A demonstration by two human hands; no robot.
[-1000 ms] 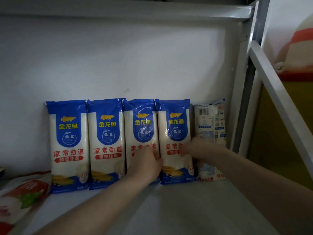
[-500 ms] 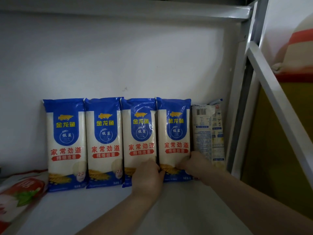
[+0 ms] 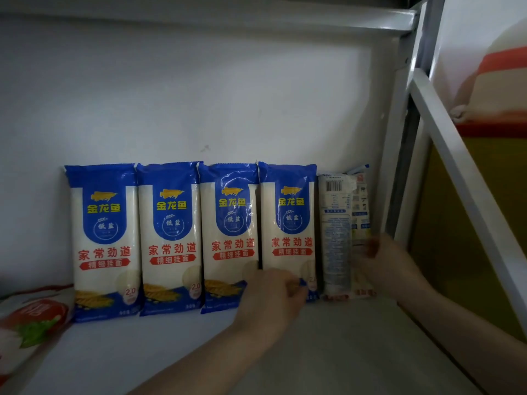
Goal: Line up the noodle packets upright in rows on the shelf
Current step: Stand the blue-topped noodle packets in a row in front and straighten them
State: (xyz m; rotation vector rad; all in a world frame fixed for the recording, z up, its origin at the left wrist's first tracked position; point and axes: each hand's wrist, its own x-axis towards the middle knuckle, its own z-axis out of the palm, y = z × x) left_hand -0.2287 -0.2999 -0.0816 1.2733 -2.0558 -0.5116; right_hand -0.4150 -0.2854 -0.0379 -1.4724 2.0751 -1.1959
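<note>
Several blue-and-white noodle packets stand upright against the back wall of the shelf: the leftmost, a second, a third and a fourth. To their right stands a packet turned back-side out, with one more behind it near the shelf post. My left hand rests with curled fingers at the bottom of the fourth packet. My right hand grips the lower right edge of the back-side-out packets; it is motion-blurred.
A red-and-white bag lies flat at the shelf's left edge. A white metal post and a slanted bar bound the right side. The upper shelf board runs overhead. Bare shelf surface lies in front of the row.
My right hand moved right, from the fourth packet's bottom to the back-side-out packets by the post. My left hand shifted right to the fourth packet's base.
</note>
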